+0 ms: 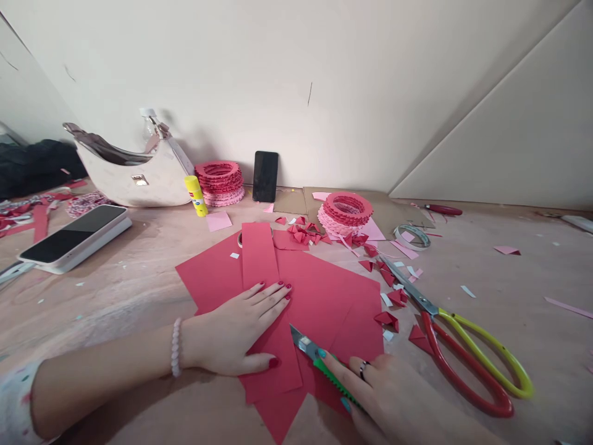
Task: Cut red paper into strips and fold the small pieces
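Pressing red paper [324,290]: left hand [231,334], flat | right hand [389,395]: gripping one green cutter [332,375] | scissors [430,306]: one pair (red-yellow handles)

A pale wall [231,74] (thinly marked) stands behind a pinkish tabletop [556,352]; light is soft.

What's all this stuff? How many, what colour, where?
Paper sheets: several, red, centre
Cutter: one, green, front centre
Scissors: one, red/yellow handles, right
Ring stacks: two, red/pink, back
Scraps: many, red/pink/white, scattered
Coiled band: one, whitish, back right
Handbag: one, white, back left
Tube: one, yellow, beside handbag
Bottle: one, clear, behind handbag
Phones: two, black, back/left
Tool: one, red handle, back right
Cardboard: some, brown, back
Heap: one, black, far left
Table: one, pinkish, underneath
Wall: one, whitish, behind
Bracelet: one, pinkish, left wrist
Left hand: one, red nails, on paper
Right hand: one, teal nails, gripping cutter
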`<state>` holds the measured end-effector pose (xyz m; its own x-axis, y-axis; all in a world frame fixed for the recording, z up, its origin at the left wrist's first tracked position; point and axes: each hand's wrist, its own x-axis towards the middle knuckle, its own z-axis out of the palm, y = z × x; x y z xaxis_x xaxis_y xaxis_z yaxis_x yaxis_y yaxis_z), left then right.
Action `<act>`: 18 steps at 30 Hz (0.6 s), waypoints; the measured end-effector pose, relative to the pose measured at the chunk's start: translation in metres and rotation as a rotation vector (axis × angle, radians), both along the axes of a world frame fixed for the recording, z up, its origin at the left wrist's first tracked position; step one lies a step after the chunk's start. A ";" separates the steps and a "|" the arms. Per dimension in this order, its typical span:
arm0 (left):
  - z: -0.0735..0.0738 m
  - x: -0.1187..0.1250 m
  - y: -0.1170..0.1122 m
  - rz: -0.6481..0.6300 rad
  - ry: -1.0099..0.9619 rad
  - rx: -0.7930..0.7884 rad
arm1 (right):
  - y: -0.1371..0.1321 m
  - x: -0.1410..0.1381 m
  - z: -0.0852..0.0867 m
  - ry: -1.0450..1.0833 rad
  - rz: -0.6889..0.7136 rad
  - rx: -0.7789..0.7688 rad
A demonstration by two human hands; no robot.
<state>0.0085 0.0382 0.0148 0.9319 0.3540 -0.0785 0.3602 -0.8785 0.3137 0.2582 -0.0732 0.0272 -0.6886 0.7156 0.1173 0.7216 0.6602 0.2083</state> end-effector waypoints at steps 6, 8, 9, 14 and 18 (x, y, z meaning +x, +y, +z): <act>-0.004 -0.001 0.000 0.019 -0.017 -0.009 | 0.001 0.001 -0.008 -0.011 -0.013 -0.018; -0.004 -0.001 0.000 0.027 -0.008 -0.010 | 0.002 0.001 -0.009 -0.011 -0.038 -0.036; -0.004 -0.001 0.000 0.029 -0.006 -0.009 | 0.003 0.001 -0.009 -0.013 -0.046 -0.042; -0.004 -0.002 0.000 0.029 -0.025 -0.015 | 0.004 0.003 -0.007 -0.026 -0.026 -0.013; -0.004 -0.001 0.001 0.035 -0.020 -0.027 | 0.005 0.002 -0.008 -0.028 -0.027 -0.002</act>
